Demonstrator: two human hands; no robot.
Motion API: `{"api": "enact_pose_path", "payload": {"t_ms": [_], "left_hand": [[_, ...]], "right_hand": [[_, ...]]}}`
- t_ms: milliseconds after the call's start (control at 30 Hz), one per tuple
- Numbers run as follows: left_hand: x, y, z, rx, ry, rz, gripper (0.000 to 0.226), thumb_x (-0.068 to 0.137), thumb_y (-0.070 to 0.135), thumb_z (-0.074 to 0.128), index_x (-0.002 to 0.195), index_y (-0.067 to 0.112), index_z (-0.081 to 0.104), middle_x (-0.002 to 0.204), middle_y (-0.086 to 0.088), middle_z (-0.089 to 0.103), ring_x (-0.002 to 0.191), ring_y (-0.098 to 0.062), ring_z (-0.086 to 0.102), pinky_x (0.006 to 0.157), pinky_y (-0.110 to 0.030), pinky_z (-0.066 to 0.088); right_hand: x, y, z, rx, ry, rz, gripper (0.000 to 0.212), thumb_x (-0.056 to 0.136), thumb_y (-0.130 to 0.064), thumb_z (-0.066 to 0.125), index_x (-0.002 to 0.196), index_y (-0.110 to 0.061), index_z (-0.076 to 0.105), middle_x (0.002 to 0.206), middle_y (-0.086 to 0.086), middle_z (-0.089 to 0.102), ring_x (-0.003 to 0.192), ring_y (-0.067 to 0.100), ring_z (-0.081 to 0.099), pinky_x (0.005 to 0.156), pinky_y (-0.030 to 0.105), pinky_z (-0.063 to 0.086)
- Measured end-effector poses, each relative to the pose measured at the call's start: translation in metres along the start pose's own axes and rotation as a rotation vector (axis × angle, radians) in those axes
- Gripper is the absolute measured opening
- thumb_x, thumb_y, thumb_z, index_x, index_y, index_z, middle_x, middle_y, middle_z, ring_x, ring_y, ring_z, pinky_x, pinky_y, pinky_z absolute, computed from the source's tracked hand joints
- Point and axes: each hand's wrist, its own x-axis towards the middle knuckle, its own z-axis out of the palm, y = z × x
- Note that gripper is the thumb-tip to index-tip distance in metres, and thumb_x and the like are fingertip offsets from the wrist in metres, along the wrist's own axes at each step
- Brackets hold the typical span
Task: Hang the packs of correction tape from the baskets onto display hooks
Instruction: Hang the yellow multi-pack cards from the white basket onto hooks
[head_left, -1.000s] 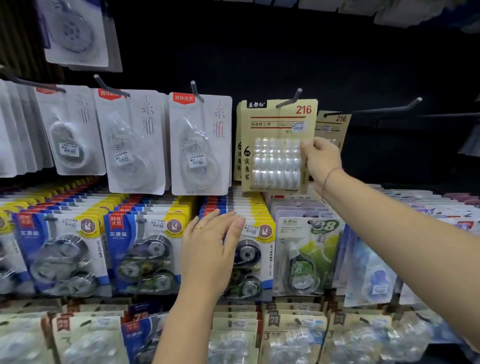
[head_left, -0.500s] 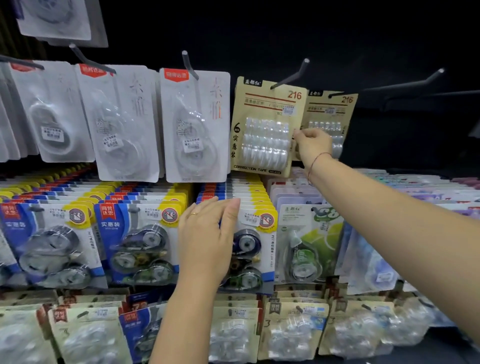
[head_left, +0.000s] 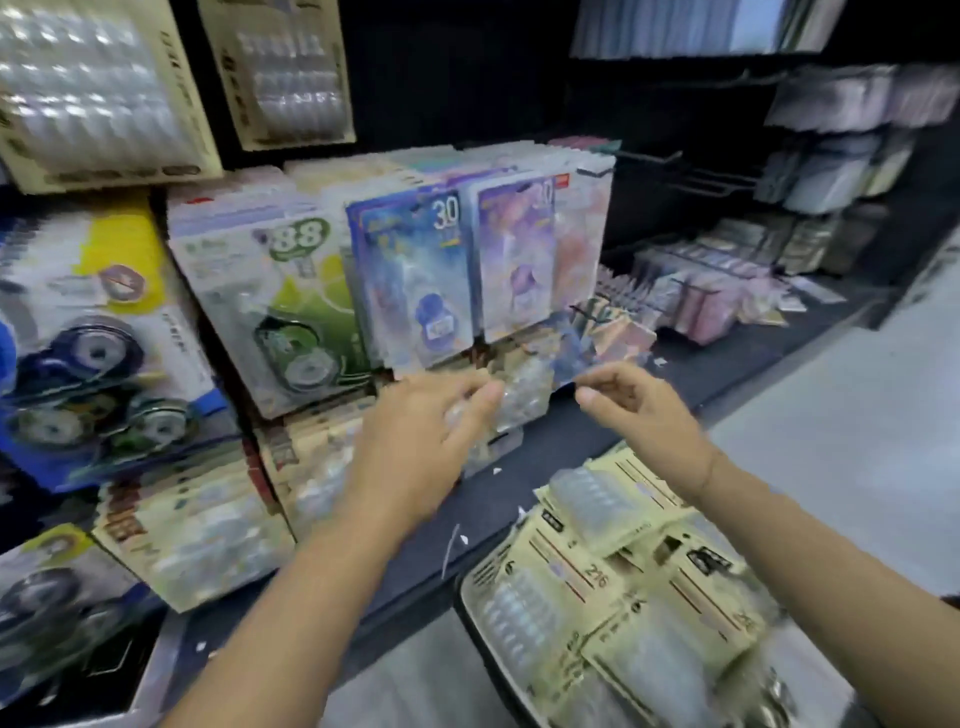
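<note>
Hovering apart: my right hand loosely curled, empty; my left hand, grip unclear. Beige packs lie flat in basket, long axes diagonal, before hanging packs.

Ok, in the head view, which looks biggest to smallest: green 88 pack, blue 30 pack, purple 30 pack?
1. green 88 pack, though maybe nearer the camera.
2. blue 30 pack and purple 30 pack: look alike.

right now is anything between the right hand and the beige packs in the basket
Nothing visible does. The right hand is up by the shelf edge, and the beige packs lie uncovered on top in the basket below it, with only open space between. The picture is blurred, so small things could be missed.
</note>
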Motion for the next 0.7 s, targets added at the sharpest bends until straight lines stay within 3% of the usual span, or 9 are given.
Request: {"api": "enact_pose_path", "payload": {"t_ms": [67,133,200,300,367,433,567,633,700], "left_hand": [[-0.017,0.006,0.053,-0.012,-0.337,-0.089,0.043,0.101,0.051,0.042,0.106,0.023,0.073,0.094,0.012,0.07,0.099,-0.012,0.06,0.077,-0.018,0.039],[-0.036,0.002,0.098,0.023,-0.607,-0.15,0.045,0.099,0.055,0.038,0.12,0.028,0.068,0.116,0.012,0.067,0.114,-0.012,0.057,0.091,-0.026,0.042],[-0.051,-0.005,0.132,-0.012,-0.726,-0.265,0.051,0.098,0.059,0.037,0.133,0.03,0.059,0.136,0.01,0.059,0.128,-0.012,0.049,0.104,-0.031,0.039],[-0.077,-0.021,0.169,-0.185,-0.7,-0.598,0.056,0.097,0.056,0.043,0.144,0.025,0.048,0.147,0.007,0.048,0.137,-0.014,0.042,0.111,-0.029,0.032],[-0.097,-0.033,0.185,-0.269,-0.646,-0.768,0.049,0.095,0.059,0.049,0.136,0.032,0.051,0.14,0.008,0.052,0.135,-0.016,0.047,0.108,-0.03,0.035],[-0.109,-0.048,0.196,-0.259,-0.578,-0.81,0.049,0.082,0.074,0.05,0.121,0.043,0.054,0.127,0.013,0.059,0.127,-0.016,0.055,0.1,-0.028,0.039],[-0.108,-0.066,0.206,-0.295,-0.638,-0.835,0.061,0.092,0.062,0.053,0.146,0.039,0.037,0.132,0.018,0.053,0.125,-0.01,0.052,0.102,-0.025,0.036],[-0.105,-0.078,0.214,-0.248,-0.698,-0.843,0.083,0.081,0.08,0.05,0.15,0.037,0.033,0.142,0.013,0.051,0.133,-0.014,0.049,0.109,-0.032,0.037],[-0.105,-0.082,0.222,-0.168,-0.724,-0.836,0.088,0.079,0.081,0.052,0.151,0.036,0.03,0.148,0.009,0.047,0.135,-0.017,0.047,0.108,-0.035,0.038]], "right_hand": [[-0.029,0.055,-0.029,-0.002,0.092,0.178,0.006,0.09,-0.015,0.066,0.096,-0.017,0.065,0.097,0.0,0.066,0.091,0.01,0.061,0.078,0.021,0.049],[-0.055,0.101,-0.047,-0.015,0.16,0.339,0.016,0.09,-0.023,0.066,0.103,-0.014,0.065,0.105,0.001,0.065,0.095,0.014,0.06,0.078,0.018,0.047],[-0.079,0.138,-0.053,0.021,0.218,0.485,0.027,0.091,-0.03,0.065,0.11,-0.012,0.062,0.111,0.004,0.063,0.097,0.014,0.059,0.079,0.022,0.046],[-0.108,0.175,-0.044,0.108,0.267,0.645,0.039,0.088,-0.037,0.066,0.115,-0.009,0.06,0.107,0.004,0.063,0.095,0.017,0.059,0.079,0.029,0.049],[-0.119,0.191,-0.037,0.116,0.271,0.69,0.043,0.085,-0.037,0.07,0.115,-0.008,0.058,0.106,0.005,0.061,0.095,0.018,0.058,0.08,0.03,0.049],[-0.12,0.201,-0.037,0.009,0.284,0.676,0.048,0.082,-0.036,0.075,0.118,-0.012,0.055,0.116,0.005,0.059,0.106,0.02,0.057,0.093,0.039,0.051],[-0.114,0.207,-0.047,-0.347,0.254,0.631,0.057,0.075,-0.045,0.078,0.122,-0.018,0.059,0.124,0.0,0.051,0.115,0.018,0.05,0.102,0.041,0.044],[-0.116,0.206,-0.048,-0.458,0.205,0.615,0.055,0.076,-0.044,0.078,0.122,-0.02,0.061,0.124,-0.001,0.048,0.116,0.015,0.046,0.102,0.038,0.039],[-0.118,0.206,-0.047,-0.428,0.2,0.578,0.054,0.077,-0.041,0.078,0.123,-0.019,0.062,0.121,-0.002,0.049,0.111,0.011,0.048,0.1,0.036,0.042]]}}
